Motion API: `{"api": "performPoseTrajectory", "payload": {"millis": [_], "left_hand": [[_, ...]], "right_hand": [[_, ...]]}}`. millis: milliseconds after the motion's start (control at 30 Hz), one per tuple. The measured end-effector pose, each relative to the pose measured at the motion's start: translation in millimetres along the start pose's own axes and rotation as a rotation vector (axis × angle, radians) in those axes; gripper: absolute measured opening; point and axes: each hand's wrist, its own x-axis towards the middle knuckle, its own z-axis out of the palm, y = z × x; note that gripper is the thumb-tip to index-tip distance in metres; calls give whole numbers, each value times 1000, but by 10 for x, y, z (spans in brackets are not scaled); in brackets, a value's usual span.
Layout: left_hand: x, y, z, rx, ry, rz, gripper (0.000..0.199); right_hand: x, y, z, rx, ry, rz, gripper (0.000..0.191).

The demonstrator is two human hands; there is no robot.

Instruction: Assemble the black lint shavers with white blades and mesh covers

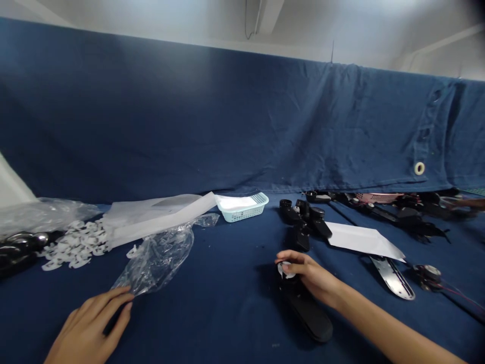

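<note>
My right hand (pixel 308 275) pinches a small white plastic clip (pixel 285 270) against the top of a long black plastic part (pixel 306 313), which lies on the blue cloth. My left hand (pixel 91 323) rests low on the cloth with its fingers apart, and its fingertips are at the corner of a crumpled clear plastic bag (pixel 155 258). Nothing is held in that hand. Past the bag lies a heap of white C-shaped plastic clips (pixel 76 243).
A light-blue plastic basket (pixel 242 207) stands at the back, near a white plastic sheet (pixel 159 217). Black parts (pixel 303 222), white paper (pixel 364 240), a slotted metal plate (pixel 392 278) and a wired motor (pixel 428 275) lie right. A co-worker's hand (pixel 466 203) reaches in far right.
</note>
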Motion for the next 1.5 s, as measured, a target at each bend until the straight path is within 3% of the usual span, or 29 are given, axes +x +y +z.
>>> {"api": "performPoseTrajectory", "payload": {"millis": [200,433,567,700,833,967,1067,1133,1300,1400,1500], "left_hand": [[74,127,-121,4,-5,-5,27],[115,273,-233,-124,9,-117,24],[211,408,-324,-204,66,-192,20],[485,818,-481,-367,121,-280,23],[756,1504,-591,-604,-26,-188,28],[851,2209,-422,-786,-287,-2,35],[900,2593,-128,-857,-403,-13,75],[973,2760,74,-896,-443,-45,81],[1192,2916,379,-1029,-413,-61,61],[1222,2887,410,-1089,-331,-50,64],[1177,2834,400,-1121,-267,-2,57]], "right_hand": [[51,-19,-8,30,54,44,33],[97,-18,14,3,103,47,15],[119,-22,6,-22,105,52,18],[42,-52,66,-57,72,47,19],[-59,-68,162,-60,75,18,21],[-71,-2,220,-27,173,-53,25],[-18,76,268,-8,250,-138,22],[39,113,303,1,276,-192,20],[157,95,304,29,252,-321,22],[129,80,264,42,212,-359,31],[28,111,257,30,105,-294,40]]}}
